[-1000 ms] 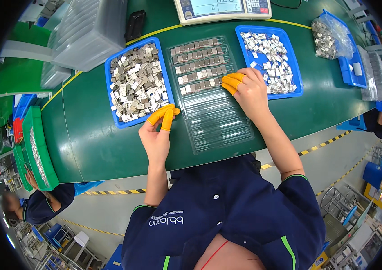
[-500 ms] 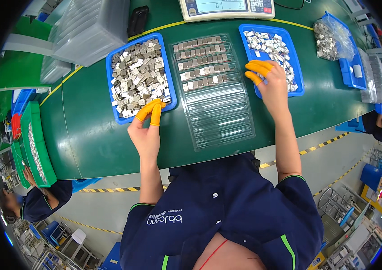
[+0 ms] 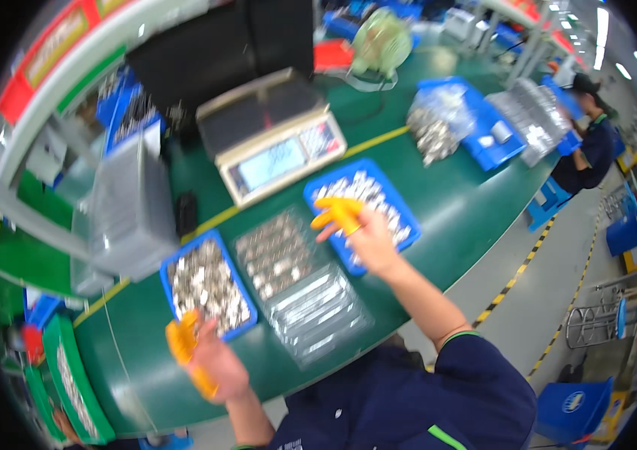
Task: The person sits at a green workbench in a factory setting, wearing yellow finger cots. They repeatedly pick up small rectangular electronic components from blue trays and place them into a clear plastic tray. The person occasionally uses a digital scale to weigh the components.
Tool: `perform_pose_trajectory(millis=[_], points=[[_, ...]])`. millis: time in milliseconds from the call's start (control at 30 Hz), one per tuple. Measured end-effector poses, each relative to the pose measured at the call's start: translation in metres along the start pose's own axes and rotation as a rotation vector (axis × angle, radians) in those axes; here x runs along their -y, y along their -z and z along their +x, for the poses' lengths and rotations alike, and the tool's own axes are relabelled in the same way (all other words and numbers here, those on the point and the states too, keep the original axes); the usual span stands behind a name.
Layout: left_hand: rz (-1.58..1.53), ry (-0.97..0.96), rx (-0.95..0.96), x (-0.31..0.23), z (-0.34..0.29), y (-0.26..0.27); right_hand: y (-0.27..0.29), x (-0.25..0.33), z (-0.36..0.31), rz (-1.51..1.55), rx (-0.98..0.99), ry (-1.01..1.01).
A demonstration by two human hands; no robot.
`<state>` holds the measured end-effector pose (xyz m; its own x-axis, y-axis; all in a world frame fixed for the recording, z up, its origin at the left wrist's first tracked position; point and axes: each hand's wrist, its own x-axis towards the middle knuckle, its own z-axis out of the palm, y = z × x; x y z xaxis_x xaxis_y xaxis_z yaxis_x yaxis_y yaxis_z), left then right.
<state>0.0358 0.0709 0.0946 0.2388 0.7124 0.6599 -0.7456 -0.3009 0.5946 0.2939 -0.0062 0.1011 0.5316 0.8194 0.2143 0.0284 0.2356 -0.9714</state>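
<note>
My left hand [image 3: 212, 361], with yellow finger cots, is spread beside the near left corner of a blue tray [image 3: 252, 316] heaped with small silvery-grey metal pieces. Nothing shows in its fingers, though it is blurred. Over the left side of a second blue tray [image 3: 408, 217], filled with small white and silvery pieces, is my right hand [image 3: 360, 229]. Its yellow-covered fingers stretch leftward, slightly apart, and appear to hold nothing. Between the trays lies a clear plastic blister tray [image 3: 318, 315]; rows of small metal pieces [image 3: 273, 251] occupy its far half, while its near grooves are bare.
Behind the trays stands a weighing scale [image 3: 281, 165] with a lit display. Stacked clear trays [image 3: 131, 217] rise at left, near a green bin [image 3: 71, 382]. Farther right, a bag of metal pieces [image 3: 435, 131] sits beside a blue tray [image 3: 495, 150]; a person [image 3: 592, 146] sits beyond.
The view has swung up and tilted, bringing the whole scale into sight. My left hand has left the left tray's pieces and spread its fingers. My right hand remains over the right tray.
</note>
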Motion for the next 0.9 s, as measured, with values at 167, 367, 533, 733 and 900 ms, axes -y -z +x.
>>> perform_pose_trajectory(millis=[167, 367, 533, 733, 900], points=[[-0.566, -0.103, 0.079, -0.081, 0.058, -0.075, 0.024, -0.030, 0.015, -0.601, -0.295, 0.090], [-0.759, 0.166, 0.681, -0.106, 0.104, -0.125, 0.084, -0.069, 0.011, -1.044, -0.640, 0.148], [-0.879, 0.063, 0.517, -0.093, 0.086, -0.148, 0.102, -0.082, 0.014, -0.830, -0.768, 0.066], [-1.004, 0.094, 0.360, -0.072, 0.056, -0.169, 0.100, -0.071, 0.019, -0.880, -0.693, -0.007], [-1.015, 0.074, 0.425, -0.052, 0.041, -0.183, 0.104, -0.070, 0.013, -0.919, -0.747, 0.156]])
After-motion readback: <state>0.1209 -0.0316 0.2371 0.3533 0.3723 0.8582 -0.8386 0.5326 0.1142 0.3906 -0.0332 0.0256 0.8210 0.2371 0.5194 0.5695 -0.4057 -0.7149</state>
